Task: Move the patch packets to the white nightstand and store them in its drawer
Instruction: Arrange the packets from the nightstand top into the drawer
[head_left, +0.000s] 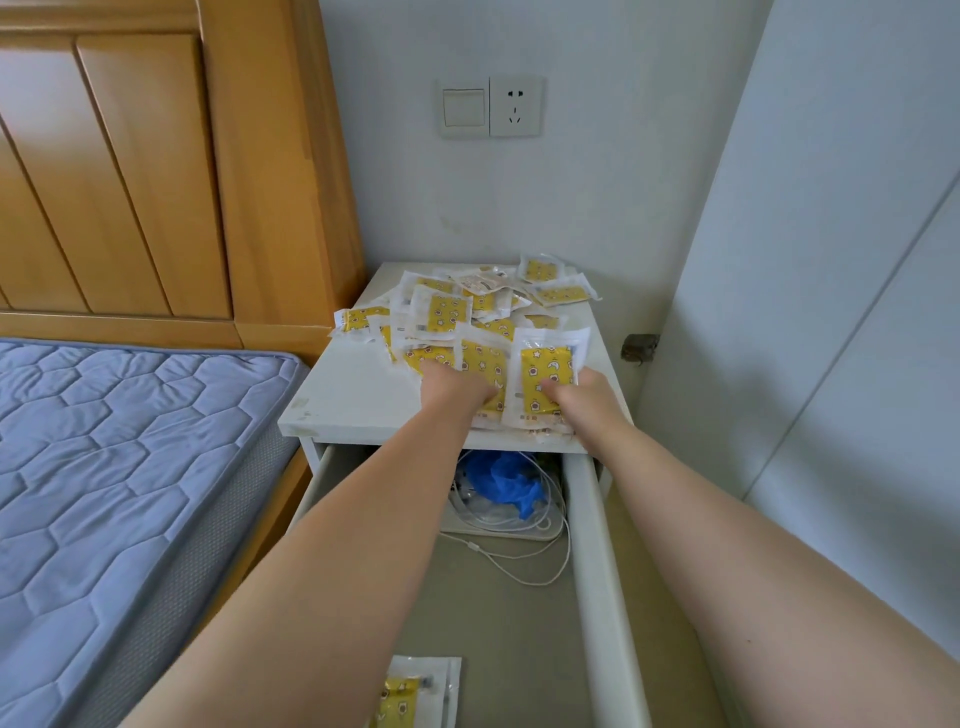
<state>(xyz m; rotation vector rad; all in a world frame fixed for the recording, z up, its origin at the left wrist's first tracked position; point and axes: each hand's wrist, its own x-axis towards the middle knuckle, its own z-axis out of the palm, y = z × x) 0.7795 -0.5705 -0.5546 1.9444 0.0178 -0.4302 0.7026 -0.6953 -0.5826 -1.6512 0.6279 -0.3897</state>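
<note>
Several yellow-and-white patch packets (441, 312) lie scattered over the top of the white nightstand (337, 410). My left hand (454, 387) and my right hand (582, 397) both reach onto the front of the pile. Together they grip a bunch of upright packets (545, 364) between them near the front edge. Below, the nightstand's drawer (592, 545) is pulled open. One packet (415, 691) lies on the drawer floor at the near end.
At the back of the drawer sit a blue plastic bag (504, 483) and tangled white cables (524, 561). A blue quilted mattress (119, 467) and wooden headboard (156, 171) stand on the left. A white panel (831, 312) closes the right side. A switch and socket (491, 106) are on the wall.
</note>
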